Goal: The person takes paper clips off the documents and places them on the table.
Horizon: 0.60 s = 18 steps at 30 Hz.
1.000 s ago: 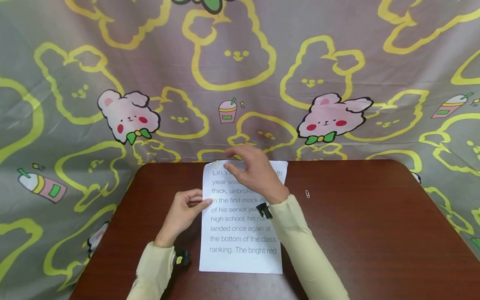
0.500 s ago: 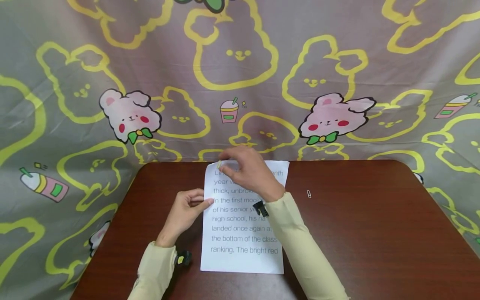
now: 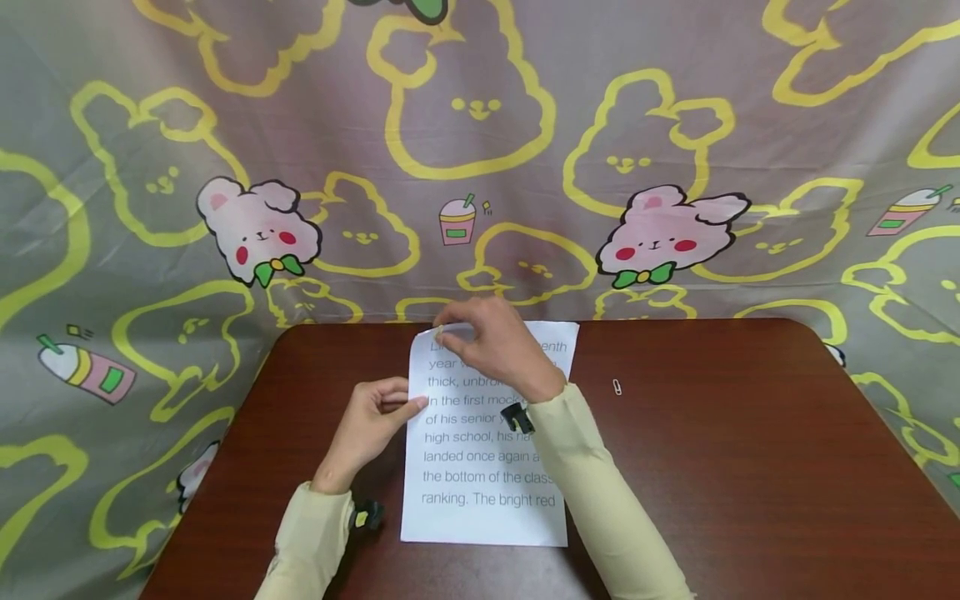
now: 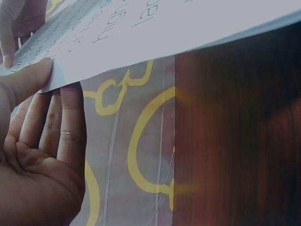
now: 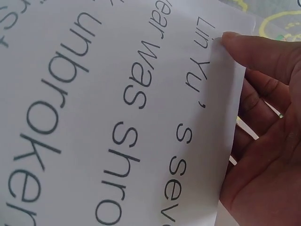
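Printed white paper (image 3: 483, 527) is held up over the table, and I cannot tell how many sheets it has. My left hand (image 3: 367, 427) pinches its left edge; in the left wrist view the thumb (image 4: 35, 77) lies on top and the fingers are below. At the top left corner, my right hand (image 3: 498, 346) pinches a small pale yellow paper clip (image 3: 439, 331), mostly covered by the fingertips. The right wrist view shows that thumb (image 5: 242, 47) on the printed side by the first word, other fingers behind the paper; the clip does not show there.
A white paper clip (image 3: 617, 387) lies on the brown table (image 3: 720, 467), right of the paper. Behind the table's far edge hangs a grey curtain (image 3: 517, 200) with yellow bear outlines. Each wrist carries a small black camera mount (image 3: 367, 516).
My right hand has moved left and slightly down to the paper's top left corner, closing finger and thumb on the yellow paper clip there. The left hand keeps its hold.
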Available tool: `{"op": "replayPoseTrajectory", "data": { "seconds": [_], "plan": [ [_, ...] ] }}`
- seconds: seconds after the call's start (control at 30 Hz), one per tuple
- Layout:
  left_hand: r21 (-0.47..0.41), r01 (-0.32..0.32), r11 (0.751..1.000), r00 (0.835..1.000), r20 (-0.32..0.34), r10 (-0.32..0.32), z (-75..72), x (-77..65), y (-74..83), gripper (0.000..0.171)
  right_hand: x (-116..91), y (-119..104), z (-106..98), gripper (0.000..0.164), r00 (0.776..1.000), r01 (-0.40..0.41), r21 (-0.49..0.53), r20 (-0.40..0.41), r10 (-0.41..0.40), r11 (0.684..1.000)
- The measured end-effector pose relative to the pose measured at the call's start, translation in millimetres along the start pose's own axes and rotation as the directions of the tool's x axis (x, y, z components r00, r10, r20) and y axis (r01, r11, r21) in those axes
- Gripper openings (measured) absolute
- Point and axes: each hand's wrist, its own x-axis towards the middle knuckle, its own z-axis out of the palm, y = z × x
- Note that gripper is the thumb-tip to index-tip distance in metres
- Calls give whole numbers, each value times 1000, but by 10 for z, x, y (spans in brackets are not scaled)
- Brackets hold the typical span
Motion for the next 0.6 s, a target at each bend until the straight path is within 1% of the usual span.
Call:
{"op": "replayPoseTrajectory", "data": {
  "seconds": [0.27, 0.6],
  "plan": [
    [-3, -8, 1000, 1000, 6, 8, 4, -1, -4, 17, -17, -2, -1, 10, 1000, -3, 58, -4, 3, 998],
    [-8, 7, 1000, 1000, 10, -7, 14, 6, -19, 18, -29, 10, 3, 6, 1000, 1, 137, -19, 1, 991]
  ]
}}
